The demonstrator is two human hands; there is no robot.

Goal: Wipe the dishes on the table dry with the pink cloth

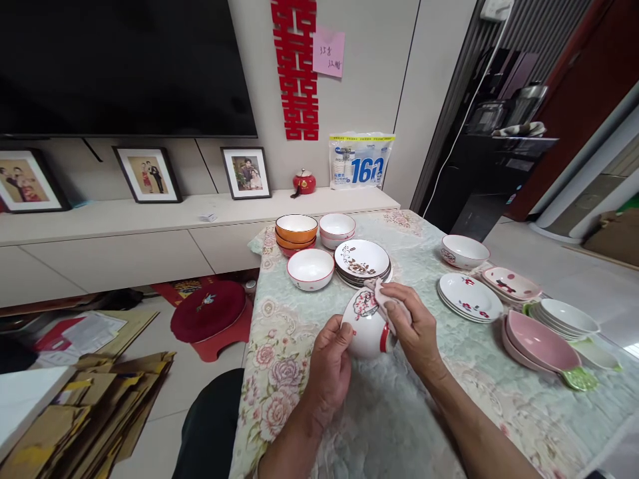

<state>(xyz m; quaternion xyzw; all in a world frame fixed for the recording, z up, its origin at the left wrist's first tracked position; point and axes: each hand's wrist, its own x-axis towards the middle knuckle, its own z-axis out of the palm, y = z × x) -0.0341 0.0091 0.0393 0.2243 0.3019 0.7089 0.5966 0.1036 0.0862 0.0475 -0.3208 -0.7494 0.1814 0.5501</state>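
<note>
A white bowl (368,336) with a red and black floral print and a red band is tilted on its side above the table. My left hand (332,359) grips its left rim, thumb on the outer wall. Pressed to the bowl's upper right side is a pale pink cloth (387,303), which my right hand (412,322) holds bunched under its fingers. Just beyond the bowl stands a stack of plates (362,259) with brown flowers. A white bowl with a red rim (310,269) sits to the left of that stack.
Stacked orange bowls (296,229) and white bowls (337,227) stand at the table's far left. On the right are flowered plates (470,297), pink leaf-shaped dishes (542,340), small white dishes (569,314) and a large bowl (465,251). A red stool (212,313) and flattened cardboard (100,406) lie left of the table.
</note>
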